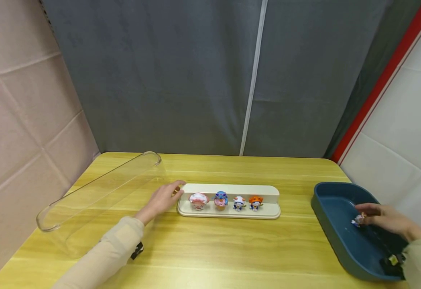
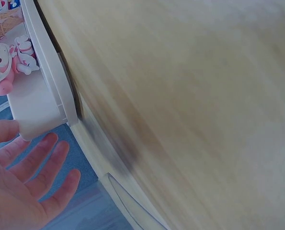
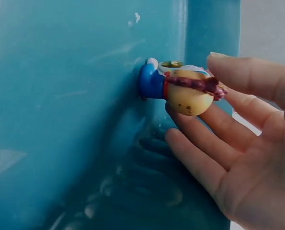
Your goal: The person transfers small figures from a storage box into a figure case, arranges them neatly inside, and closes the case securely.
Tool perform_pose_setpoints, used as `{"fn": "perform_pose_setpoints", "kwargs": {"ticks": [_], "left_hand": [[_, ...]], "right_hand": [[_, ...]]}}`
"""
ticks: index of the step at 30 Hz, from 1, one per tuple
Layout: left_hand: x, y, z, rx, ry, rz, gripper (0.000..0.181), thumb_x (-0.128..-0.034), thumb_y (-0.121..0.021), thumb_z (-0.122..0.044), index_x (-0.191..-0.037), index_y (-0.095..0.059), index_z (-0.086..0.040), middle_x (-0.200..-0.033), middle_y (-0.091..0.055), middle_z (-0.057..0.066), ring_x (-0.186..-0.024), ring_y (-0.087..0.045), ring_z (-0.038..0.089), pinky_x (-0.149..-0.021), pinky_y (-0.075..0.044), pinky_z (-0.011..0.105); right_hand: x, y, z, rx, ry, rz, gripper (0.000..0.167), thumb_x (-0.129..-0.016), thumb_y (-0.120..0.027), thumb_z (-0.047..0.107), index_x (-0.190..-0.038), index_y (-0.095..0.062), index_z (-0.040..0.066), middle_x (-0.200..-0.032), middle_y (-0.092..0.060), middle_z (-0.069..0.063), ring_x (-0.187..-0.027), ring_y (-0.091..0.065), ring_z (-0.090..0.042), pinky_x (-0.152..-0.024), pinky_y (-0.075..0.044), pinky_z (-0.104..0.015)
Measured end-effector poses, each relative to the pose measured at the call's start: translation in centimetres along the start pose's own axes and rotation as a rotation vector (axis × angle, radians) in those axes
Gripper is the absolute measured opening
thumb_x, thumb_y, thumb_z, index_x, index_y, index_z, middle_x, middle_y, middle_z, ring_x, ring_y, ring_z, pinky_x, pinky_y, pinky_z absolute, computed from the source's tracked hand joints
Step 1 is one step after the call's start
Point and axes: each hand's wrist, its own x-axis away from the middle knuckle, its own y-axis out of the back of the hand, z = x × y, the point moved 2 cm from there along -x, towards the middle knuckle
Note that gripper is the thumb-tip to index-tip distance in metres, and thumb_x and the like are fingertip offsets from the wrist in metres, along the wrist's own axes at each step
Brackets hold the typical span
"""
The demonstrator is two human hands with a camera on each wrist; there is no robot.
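Note:
A cream display stand bears a row of several small figurines. Leftmost is a pink and white one, then a blue-topped one, a white-capped one and an orange-topped one. At the stand's left end my left hand rests, thumb near its corner and the other fingers loosely spread. Over the blue tray my right hand holds a small figurine between thumb and fingers. Its blue body points toward the tray floor; its round yellowish head lies among the fingers.
A long clear plastic cover lies slanted on the left of the wooden table, partly behind my left forearm. Grey curtain hangs behind the table, and white cloth walls flank it.

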Motion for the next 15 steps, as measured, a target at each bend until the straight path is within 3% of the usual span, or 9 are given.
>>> {"fn": "perform_pose_setpoints", "kwargs": {"ticks": [8,15], "left_hand": [[-0.05,-0.03,0.03,0.003,0.006,0.005,0.029,-0.0902,-0.052,-0.021,-0.118,-0.053,-0.014,-0.098,-0.062,0.007,-0.089,-0.057,0.022,-0.072,-0.046,0.041],[-0.05,-0.1,0.12,-0.005,0.007,0.004,0.029,-0.0904,-0.051,-0.022,-0.118,-0.053,-0.014,-0.099,-0.062,0.007,-0.089,-0.057,0.023,-0.071,-0.046,0.041]], "right_hand": [[-0.16,-0.19,-0.42,0.029,-0.031,0.02,0.052,-0.087,-0.055,0.021,-0.119,-0.04,-0.017,-0.108,-0.051,-0.024,-0.082,-0.046,-0.005,-0.065,-0.043,-0.023],[-0.11,-0.18,-0.56,-0.092,-0.008,0.113,0.049,-0.088,-0.051,0.012,-0.116,-0.032,-0.025,-0.1,-0.053,-0.017,-0.077,-0.048,-0.006,-0.065,-0.045,-0.025]]}}
